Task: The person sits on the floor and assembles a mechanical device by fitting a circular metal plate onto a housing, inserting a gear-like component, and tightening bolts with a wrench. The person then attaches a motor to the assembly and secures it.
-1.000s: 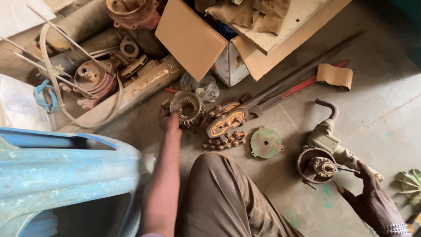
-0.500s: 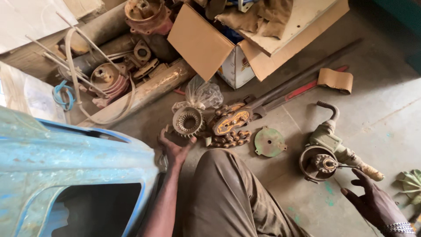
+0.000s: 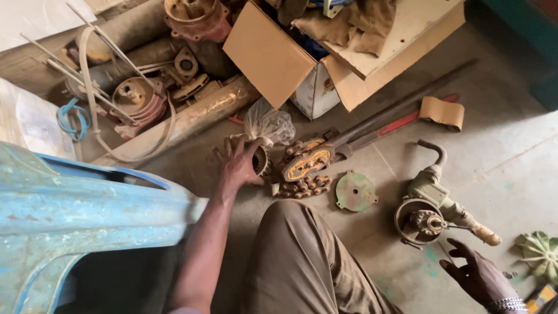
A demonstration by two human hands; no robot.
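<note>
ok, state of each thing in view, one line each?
left hand: closed around the round metal part
right hand: open, resting on the floor, holding nothing
cardboard box: flaps open, cloth inside
chain wrench: lying flat on the floor
green round cover plate: lying flat, loose
pump body: on its side, round opening towards the camera
plastic bag: crumpled

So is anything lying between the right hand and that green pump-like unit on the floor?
Nothing visible does. The right hand rests open on bare concrete just below the green pump unit, with only empty floor between them. A green fan-shaped part lies off to the hand's right, outside that path. The left hand grips a round metal part.
</note>
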